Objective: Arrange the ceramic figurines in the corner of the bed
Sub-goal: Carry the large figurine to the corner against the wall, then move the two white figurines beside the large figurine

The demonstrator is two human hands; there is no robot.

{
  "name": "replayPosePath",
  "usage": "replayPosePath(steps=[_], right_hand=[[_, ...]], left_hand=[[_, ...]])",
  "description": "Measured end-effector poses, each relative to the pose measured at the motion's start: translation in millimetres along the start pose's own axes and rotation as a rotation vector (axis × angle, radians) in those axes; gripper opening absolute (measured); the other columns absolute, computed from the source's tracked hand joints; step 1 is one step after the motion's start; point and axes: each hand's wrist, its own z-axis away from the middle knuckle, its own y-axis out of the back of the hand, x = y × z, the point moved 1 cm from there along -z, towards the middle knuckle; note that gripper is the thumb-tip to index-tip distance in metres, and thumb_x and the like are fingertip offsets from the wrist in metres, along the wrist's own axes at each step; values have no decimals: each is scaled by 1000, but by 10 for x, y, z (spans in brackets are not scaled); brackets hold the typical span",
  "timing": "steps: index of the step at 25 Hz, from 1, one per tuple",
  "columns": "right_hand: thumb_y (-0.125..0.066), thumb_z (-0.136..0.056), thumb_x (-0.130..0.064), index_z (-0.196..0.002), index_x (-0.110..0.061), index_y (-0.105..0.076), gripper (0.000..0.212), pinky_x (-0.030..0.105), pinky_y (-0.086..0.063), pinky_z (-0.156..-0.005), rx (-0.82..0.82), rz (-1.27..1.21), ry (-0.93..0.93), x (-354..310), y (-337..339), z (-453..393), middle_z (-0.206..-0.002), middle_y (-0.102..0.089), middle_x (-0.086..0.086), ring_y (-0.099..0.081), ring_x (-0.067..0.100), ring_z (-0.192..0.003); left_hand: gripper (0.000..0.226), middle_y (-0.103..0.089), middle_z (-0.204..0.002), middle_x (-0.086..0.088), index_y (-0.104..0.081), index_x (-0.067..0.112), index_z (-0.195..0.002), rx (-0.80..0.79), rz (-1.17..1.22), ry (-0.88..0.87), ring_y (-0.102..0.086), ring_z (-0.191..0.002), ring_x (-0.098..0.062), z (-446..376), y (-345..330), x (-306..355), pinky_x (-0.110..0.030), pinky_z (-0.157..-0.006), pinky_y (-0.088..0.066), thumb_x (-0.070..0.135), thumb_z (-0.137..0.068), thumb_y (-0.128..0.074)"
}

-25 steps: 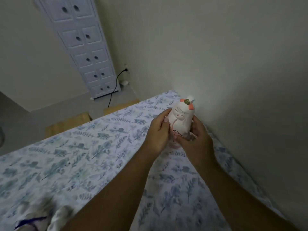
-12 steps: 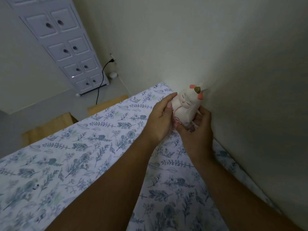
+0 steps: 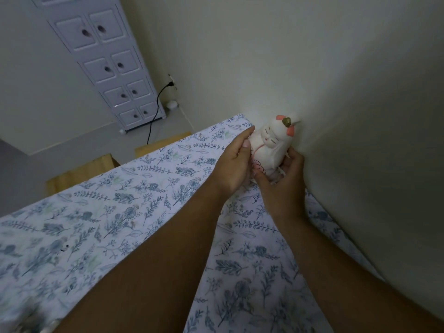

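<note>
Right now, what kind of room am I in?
Most likely a bedroom: a bed with a floral sheet set against the wall, a tall white drawer cabinet in the corner, and a ceramic figurine held in both hands.

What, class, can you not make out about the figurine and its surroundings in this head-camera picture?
- Base of the figurine: hidden by the left hand and right hand, so whether it rests on the bed is unclear.
- Its back, by the wall: faces away from the camera.
- Objects at the lower left edge: blurred and cut off.
- Other figurines: none in view.
</note>
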Motion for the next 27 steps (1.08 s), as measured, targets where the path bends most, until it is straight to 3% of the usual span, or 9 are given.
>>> replayPosePath(steps=[2,4,6,9,12,15,18,23,27], right_hand=[[-83,-80,-27,-144,-26,-41,77,35,-52,-103,-26,179,-8,-70,66,80,-145,-54,3,-53,16,-133],[-77,-83,-36,-150,-24,-35,80,36,-42,-107,-1,412,-23,-157,130,299,-153,-45,5,-41,22,-141],[-72,-87,-38,-148,-22,-39,72,43,-43,-107,-25,535,68,-291,114,663,-152,-45,8,-39,26,-140],[-66,-91,-36,-143,-19,-50,57,48,-43,-110,-263,601,259,-451,-155,1267,-146,-54,7,-46,26,-137],[-63,-93,-38,-141,-19,-54,53,48,-41,-111,-516,607,383,-623,-648,1972,-146,-56,5,-49,26,-136],[-65,-91,-38,-141,-19,-56,54,46,-40,-113,-682,564,428,-784,-1122,2643,-147,-54,4,-48,25,-137],[-69,-90,-37,-146,-24,-50,61,41,-32,-116,-893,564,387,-877,-1521,3176,-157,-41,2,-35,24,-146],[-75,-86,-21,-154,-26,-35,79,43,-28,-120,-1147,579,274,-699,-1975,3561,-166,-23,5,-21,27,-153],[-74,-86,-4,-146,-11,-48,66,40,-31,-119,-1076,525,251,-549,-2154,3599,-154,-45,16,-37,30,-146]], left_hand=[[43,-43,-157,4,-43,28,-152,96,-76,10,-40,-139,-5,226,105,57,-16,-109,-34,30,-111,-34],[44,-41,-159,5,-42,28,-153,175,-169,14,-36,-143,-7,593,282,65,-22,-113,-28,34,-110,-34],[45,-41,-158,6,-40,27,-153,241,-255,28,-34,-145,-8,1111,523,34,-26,-116,-25,37,-109,-35],[48,-38,-160,5,-39,25,-154,369,-382,102,-27,-150,-12,1987,967,-43,-39,-125,-19,38,-109,-35],[51,-30,-164,5,-34,24,-157,472,-476,201,-14,-155,-14,2925,1484,-173,-42,-127,-10,40,-108,-34],[54,-30,-165,3,-33,22,-157,613,-532,269,-12,-155,-15,3688,1966,-309,-41,-127,-9,41,-107,-38],[61,-26,-166,-1,-28,18,-159,704,-548,337,-8,-156,-18,4169,2388,-488,-40,-127,-7,36,-104,-48],[93,-18,-168,-2,-13,18,-161,650,-371,439,-14,-155,-23,4250,2795,-872,-41,-120,-24,40,-89,-66],[97,-40,-155,-11,-23,22,-155,606,-247,518,-40,-141,-34,4091,2818,-1149,-54,-107,-45,51,-73,-68]])
